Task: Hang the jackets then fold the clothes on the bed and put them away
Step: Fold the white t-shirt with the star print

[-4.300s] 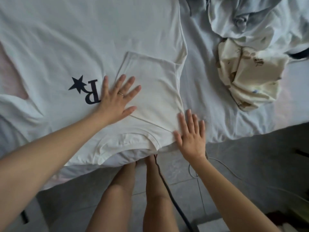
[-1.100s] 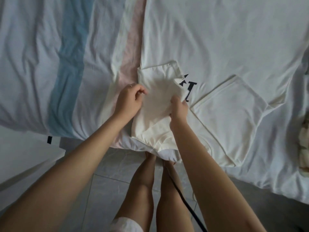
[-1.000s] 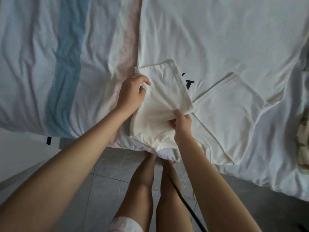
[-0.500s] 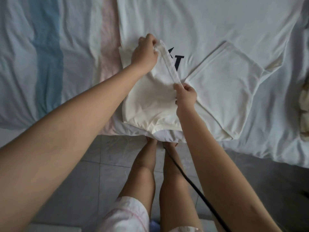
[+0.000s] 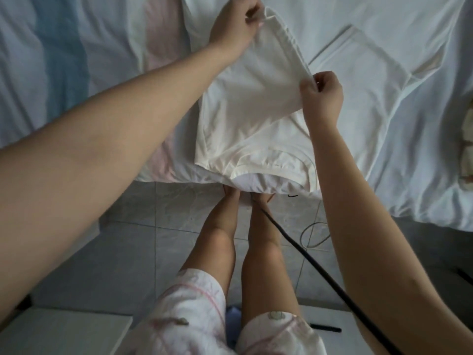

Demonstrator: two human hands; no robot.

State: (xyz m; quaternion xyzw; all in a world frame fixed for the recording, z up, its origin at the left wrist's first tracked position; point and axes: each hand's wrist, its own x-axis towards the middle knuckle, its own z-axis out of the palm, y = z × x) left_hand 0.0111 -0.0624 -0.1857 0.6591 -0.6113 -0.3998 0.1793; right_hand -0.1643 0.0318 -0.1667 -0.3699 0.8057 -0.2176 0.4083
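A white T-shirt (image 5: 256,98) lies flat at the near edge of the bed, collar toward me. My left hand (image 5: 235,24) pinches the far corner of its left sleeve hem, lifted off the shirt. My right hand (image 5: 321,96) pinches the near end of the same hem. The sleeve is stretched between both hands and covers the dark print on the chest. The other sleeve (image 5: 363,73) lies folded flat over the shirt body on the right.
The bed sheet (image 5: 64,60) has pale blue and pink stripes on the left. A patterned cream garment (image 5: 467,147) shows at the right edge. My legs stand on the tiled floor (image 5: 158,239), with a black cable (image 5: 307,265) and a thin white cord (image 5: 314,234) beside them.
Both hands have raised the left sleeve by its hem and pulled it over the shirt toward the right. The dark print is now covered. The view has tilted down toward the floor.
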